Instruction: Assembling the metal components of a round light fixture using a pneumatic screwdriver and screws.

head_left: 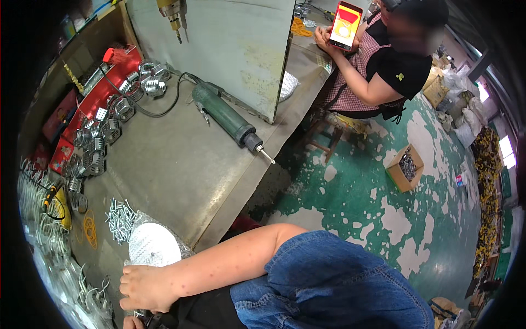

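Observation:
My right arm, in a blue denim sleeve, reaches across to the lower left. My right hand [147,287] has its back to the view and its fingers curled; whatever they may hold is hidden. Just below, at the bottom edge, a small part of my left hand [132,322] shows. Beside it is a dark, shiny metal piece [144,315], mostly covered. Beyond my right hand lies a white round disc [159,244] on bubble wrap. A pile of silver screws [118,220] and some yellow rubber bands [90,232] are close by.
A green electric screwdriver [224,115] lies on the metal bench [164,159] before an upright grey panel [219,49]. Silver metal fittings [111,130] line the red trays [82,112]. Plastic-wrapped white parts [46,247] fill the left. A co-worker [378,77] holds a phone [345,26].

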Available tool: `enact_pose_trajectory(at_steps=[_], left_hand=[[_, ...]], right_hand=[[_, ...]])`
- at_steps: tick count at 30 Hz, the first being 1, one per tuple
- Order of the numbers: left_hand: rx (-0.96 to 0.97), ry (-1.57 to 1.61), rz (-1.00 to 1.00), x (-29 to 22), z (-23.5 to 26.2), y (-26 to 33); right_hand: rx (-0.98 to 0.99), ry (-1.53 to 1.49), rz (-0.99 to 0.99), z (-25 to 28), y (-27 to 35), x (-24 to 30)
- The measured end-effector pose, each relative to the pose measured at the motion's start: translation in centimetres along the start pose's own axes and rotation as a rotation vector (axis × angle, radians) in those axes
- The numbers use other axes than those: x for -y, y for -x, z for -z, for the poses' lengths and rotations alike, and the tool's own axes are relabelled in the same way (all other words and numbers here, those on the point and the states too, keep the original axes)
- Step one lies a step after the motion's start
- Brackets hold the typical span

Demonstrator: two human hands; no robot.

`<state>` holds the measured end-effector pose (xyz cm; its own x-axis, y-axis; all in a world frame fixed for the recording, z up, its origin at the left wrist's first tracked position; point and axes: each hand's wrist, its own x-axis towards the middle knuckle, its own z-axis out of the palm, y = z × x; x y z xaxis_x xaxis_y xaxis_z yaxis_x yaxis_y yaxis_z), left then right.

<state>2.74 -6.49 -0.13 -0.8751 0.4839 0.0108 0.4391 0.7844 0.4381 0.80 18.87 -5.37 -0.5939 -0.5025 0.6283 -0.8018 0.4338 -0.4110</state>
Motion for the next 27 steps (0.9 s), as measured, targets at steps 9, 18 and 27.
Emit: enact_pose_trajectory(at_steps=[9,18,27], left_hand=[[0.012,-0.090,-0.032,1.3,0.0,-0.2],[0.003,0.183,-0.207,-1.4,0.5,-2.2],[0.025,0.485,0.116,-0.4,-2.8,-1.7]], right_hand=[[0.094,0.094,-0.163,1.0,0.7,0.0],[0.171,0.093,-0.318,9.5,6.3,-0.8],[0.157,0.097,-0.262,8.3,5.8,-0.9]])
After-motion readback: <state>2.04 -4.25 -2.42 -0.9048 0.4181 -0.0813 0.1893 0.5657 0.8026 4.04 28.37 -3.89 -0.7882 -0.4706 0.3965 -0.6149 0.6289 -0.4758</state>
